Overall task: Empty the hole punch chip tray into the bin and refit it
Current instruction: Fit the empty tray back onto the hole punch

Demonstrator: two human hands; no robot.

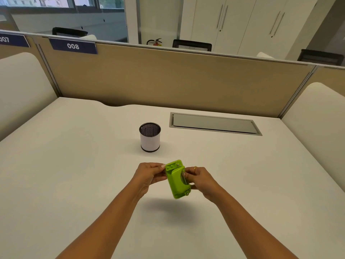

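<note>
A lime-green hole punch (177, 179) is held up above the white desk (74, 184), tilted on its side. My left hand (149, 174) grips its left edge with the fingertips. My right hand (200, 178), with a ring on one finger, holds its right side. Whether the chip tray is on or off I cannot tell. A small round bin (150, 137), white-sided with a black mesh inside and dark rims, stands upright on the desk just beyond the punch.
A grey cable hatch (214, 124) is set flush in the desk at the back right. A tan partition (177, 77) closes off the far edge, and padded side screens (317, 116) stand at left and right.
</note>
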